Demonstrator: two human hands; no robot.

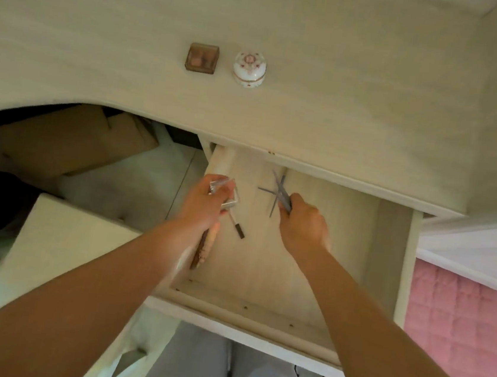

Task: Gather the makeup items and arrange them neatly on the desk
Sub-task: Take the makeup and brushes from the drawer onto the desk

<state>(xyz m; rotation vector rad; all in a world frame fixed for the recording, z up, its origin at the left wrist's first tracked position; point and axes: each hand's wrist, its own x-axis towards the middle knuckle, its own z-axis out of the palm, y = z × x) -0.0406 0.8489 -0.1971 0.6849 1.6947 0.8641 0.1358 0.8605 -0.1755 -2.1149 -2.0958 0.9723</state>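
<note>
The person's grey-clad lap (220, 368) is sitting nearest the lens, just under the front rail of the pulled-out drawer (256, 322), which is standing open so both arms can be reaching down into it. Starting at the left, the left hand (205, 205) is curling its fingers round several things at once: a clear square case (226, 192) is showing at the fingertips, a thin brush (236, 225) is poking out below the palm, and a brown stick-like item (201, 249) is trailing back along the wrist; it looks like this hand is serving as the collecting hand. Farther right, the right hand (303, 222) is closing tightly on a fan of slim grey pencils or tweezers (278, 191), whose tips are splaying over the drawer floor; motion blur is hiding exactly what they are. On the desk (343, 106) above, a small brown box (202, 58) and a round floral porcelain pot (249, 68) are standing side by side, apart, probably already arranged. The drawer items are not yet reaching the desk.
</note>
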